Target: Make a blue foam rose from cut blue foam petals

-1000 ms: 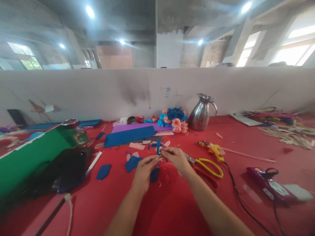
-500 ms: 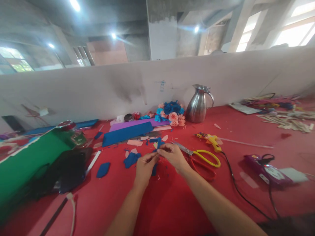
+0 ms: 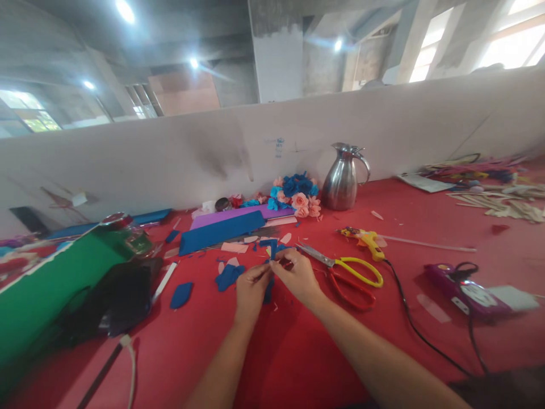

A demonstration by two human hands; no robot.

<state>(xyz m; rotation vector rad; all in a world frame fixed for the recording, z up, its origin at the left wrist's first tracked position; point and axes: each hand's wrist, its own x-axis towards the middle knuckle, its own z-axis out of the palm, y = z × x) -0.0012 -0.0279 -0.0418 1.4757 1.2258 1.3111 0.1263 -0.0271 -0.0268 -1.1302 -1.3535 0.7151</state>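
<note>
My left hand (image 3: 254,288) and my right hand (image 3: 299,275) meet over the middle of the red table, fingers pinched together. Between their fingertips is a narrow strip of blue crepe paper (image 3: 273,248), its upper end standing up and bent to the left. How each fingertip sits on it is partly hidden. Crumpled blue paper (image 3: 230,277) lies just left of my left hand, and a rounded blue paper piece (image 3: 181,295) is farther left. Scissors (image 3: 336,264) with one yellow and one red handle rest beside my right hand, blades pointing toward it.
Behind the hands lie a blue crepe sheet (image 3: 221,232), a purple sheet (image 3: 242,213) and paper flowers (image 3: 300,193). A metal jug (image 3: 342,179) stands by the partition. To the right are a yellow glue gun (image 3: 371,245) and a purple power strip (image 3: 464,289); a green board (image 3: 55,284) is left.
The top of the blue strip, upright before, now bends over to the left. My hands stay close together, the right one shifted very slightly left. The camera view has tilted a little.
</note>
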